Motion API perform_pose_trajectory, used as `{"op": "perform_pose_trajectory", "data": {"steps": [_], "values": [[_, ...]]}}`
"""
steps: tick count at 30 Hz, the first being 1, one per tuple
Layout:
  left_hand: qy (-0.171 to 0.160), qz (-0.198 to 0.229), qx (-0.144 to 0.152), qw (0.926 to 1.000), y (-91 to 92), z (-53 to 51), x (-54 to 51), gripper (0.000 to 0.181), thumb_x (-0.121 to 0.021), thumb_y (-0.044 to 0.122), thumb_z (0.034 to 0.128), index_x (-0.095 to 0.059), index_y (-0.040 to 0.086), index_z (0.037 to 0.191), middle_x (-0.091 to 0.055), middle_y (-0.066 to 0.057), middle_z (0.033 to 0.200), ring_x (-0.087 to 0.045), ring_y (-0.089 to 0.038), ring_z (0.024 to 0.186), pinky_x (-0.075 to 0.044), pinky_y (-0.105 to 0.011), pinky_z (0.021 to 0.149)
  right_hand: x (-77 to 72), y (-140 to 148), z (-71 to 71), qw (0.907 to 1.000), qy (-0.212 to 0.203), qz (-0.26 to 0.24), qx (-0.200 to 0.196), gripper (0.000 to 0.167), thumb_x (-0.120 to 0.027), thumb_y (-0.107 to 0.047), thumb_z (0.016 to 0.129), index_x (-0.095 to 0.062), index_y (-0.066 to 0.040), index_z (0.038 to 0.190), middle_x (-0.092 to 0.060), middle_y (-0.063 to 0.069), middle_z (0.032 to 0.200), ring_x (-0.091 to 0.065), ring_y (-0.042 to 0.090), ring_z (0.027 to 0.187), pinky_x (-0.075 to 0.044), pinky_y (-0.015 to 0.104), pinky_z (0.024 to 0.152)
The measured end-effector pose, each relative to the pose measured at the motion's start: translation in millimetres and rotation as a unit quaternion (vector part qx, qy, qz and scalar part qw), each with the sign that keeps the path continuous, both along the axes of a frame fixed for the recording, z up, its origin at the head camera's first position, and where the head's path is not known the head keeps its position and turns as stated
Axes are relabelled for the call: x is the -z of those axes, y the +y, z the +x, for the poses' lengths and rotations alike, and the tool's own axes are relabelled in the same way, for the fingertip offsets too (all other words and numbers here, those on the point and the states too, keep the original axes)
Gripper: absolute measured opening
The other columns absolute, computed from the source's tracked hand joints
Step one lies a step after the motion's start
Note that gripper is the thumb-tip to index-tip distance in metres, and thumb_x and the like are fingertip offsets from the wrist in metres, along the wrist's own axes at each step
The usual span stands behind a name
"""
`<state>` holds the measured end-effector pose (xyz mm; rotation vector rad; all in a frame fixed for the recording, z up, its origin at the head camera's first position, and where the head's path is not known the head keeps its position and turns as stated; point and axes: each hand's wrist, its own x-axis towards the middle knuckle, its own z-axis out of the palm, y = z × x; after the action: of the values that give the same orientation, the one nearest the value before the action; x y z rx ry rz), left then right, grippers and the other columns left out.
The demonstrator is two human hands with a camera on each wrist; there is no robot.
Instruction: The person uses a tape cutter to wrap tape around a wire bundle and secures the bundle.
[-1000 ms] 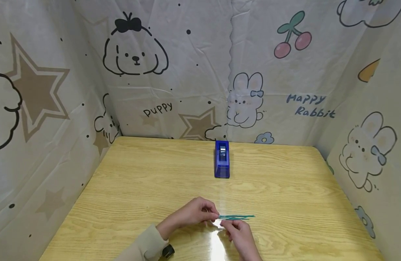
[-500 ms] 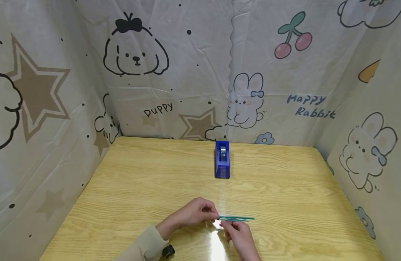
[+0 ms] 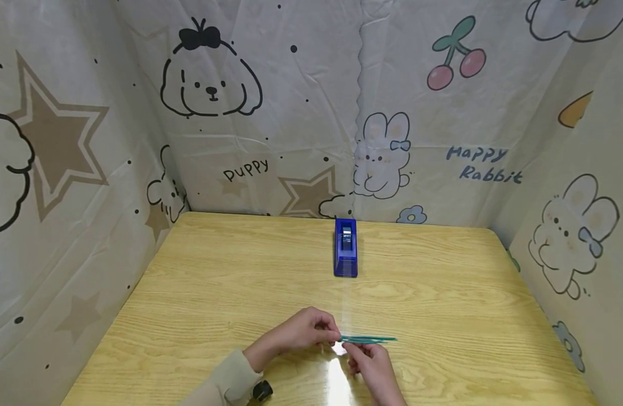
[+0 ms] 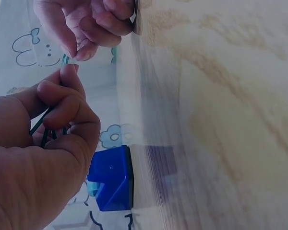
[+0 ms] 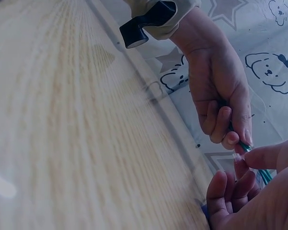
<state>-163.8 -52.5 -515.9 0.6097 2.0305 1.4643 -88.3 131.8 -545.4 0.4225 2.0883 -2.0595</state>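
Observation:
Several thin teal sticks point(image 3: 369, 339) are bundled together above the table. My left hand point(image 3: 308, 330) pinches them near one end between thumb and fingers; in the left wrist view their dark ends show inside its curled fingers. Close by, my right hand point(image 3: 372, 363) has its thumb and index finger together beside the bundle. A small clear piece of tape point(image 5: 237, 157) shows at those fingertips in the right wrist view, pinched against the sticks. The fingertips of both hands nearly meet. Part of the bundle is hidden behind the right hand in that view.
A blue tape dispenser point(image 3: 345, 248) stands at the far middle of the wooden table point(image 3: 215, 270). Printed curtains point(image 3: 311, 84) close off the back and sides. A black device point(image 3: 262, 391) sits at the left wrist.
The free ends of the teal sticks have shifted slightly and lie closer together. Both hands keep almost the same place and hold.

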Motion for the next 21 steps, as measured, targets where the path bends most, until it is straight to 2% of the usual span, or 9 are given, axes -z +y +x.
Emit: {"op": "perform_pose_trajectory", "data": {"steps": [8,15,21], "values": [[0.003,-0.003,0.016,0.9999,-1.8,-2.0,1.8,0.019,-0.07,0.01,0.0987,-0.071,-0.006,0.089,-0.072,-0.022,0.085,-0.055,-0.015,0.066,-0.044,-0.019,0.057,0.5,0.1,0.5,1.0,-0.001,-0.002,0.0,0.018,-0.068,-0.008,0.096,-0.068,0.01,0.096,-0.057,-0.002,0.07,-0.054,0.01,0.061,-0.051,0.023,0.059],[0.011,-0.011,0.022,0.9996,-2.3,-2.5,0.6,0.018,-0.07,0.012,0.0988,-0.071,-0.004,0.089,-0.071,-0.019,0.084,-0.054,-0.014,0.065,-0.044,-0.018,0.057,0.0,1.2,1.0,0.9999,-0.001,-0.014,-0.002,0.017,-0.067,-0.007,0.097,-0.068,0.01,0.099,-0.057,-0.002,0.071,-0.054,0.01,0.061,-0.051,0.023,0.059],[0.019,-0.008,0.02,0.9996,-1.1,-2.0,3.3,0.018,-0.071,0.011,0.0983,-0.071,-0.005,0.09,-0.071,-0.022,0.085,-0.053,-0.014,0.063,-0.043,-0.017,0.056,-1.2,3.8,1.9,0.9995,0.001,-0.03,-0.01,0.014,-0.066,-0.007,0.097,-0.065,0.007,0.096,-0.056,0.0,0.07,-0.054,0.01,0.061,-0.051,0.024,0.06]]}}
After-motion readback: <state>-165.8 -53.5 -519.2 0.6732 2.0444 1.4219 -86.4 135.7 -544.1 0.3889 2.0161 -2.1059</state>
